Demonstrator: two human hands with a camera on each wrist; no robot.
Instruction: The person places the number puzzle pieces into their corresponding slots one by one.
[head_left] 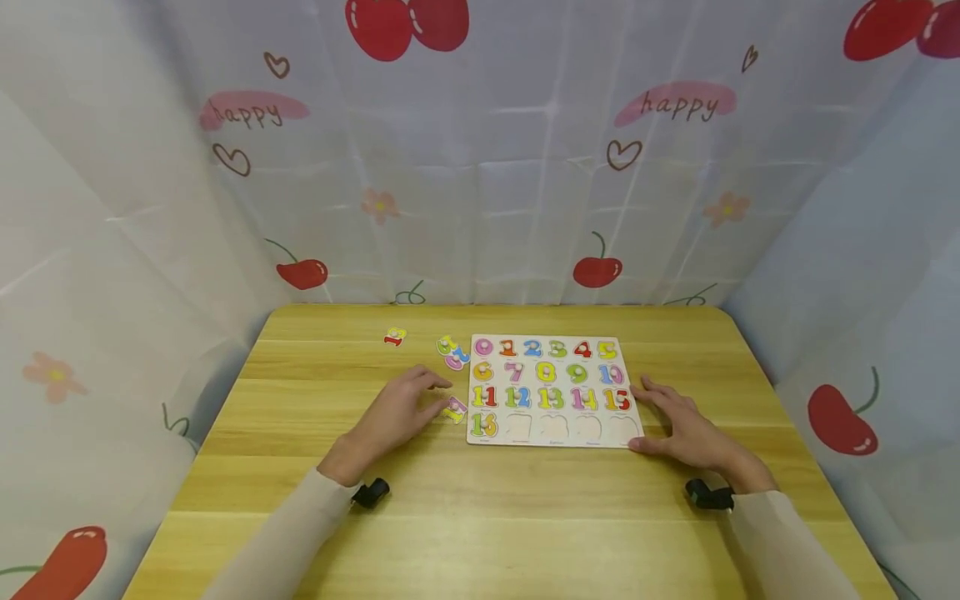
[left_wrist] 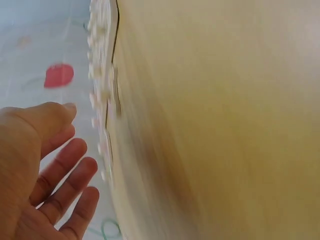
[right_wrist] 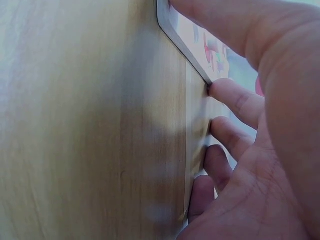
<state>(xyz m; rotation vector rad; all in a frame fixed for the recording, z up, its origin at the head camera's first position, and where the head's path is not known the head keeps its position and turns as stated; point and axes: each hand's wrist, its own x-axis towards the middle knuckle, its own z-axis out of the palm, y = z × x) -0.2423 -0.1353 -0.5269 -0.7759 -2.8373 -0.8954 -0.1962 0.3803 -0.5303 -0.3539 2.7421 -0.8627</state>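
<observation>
A wooden number puzzle board (head_left: pixel 553 427) lies flat on the table, with knobbed number pieces in its upper rows, a 16 (head_left: pixel 483 425) at the bottom left, and several bare recesses beside it. My left hand (head_left: pixel 393 412) hovers left of the board, fingers relaxed and apart, holding nothing. Its thumb is close to a loose 17 piece (head_left: pixel 454 409); whether they touch I cannot tell. My right hand (head_left: pixel 686 427) is at the board's right side, thumb on the lower corner and a fingertip against the edge (right_wrist: pixel 186 52).
Overlapping loose pieces (head_left: pixel 453 353) lie off the board's upper left. Farther left sits another loose number piece (head_left: pixel 395 337). The wooden table (head_left: pixel 487 533) meets a cherry-printed curtain (head_left: pixel 517 225) at the back and sides. Each wrist carries a small black camera (head_left: pixel 371 493).
</observation>
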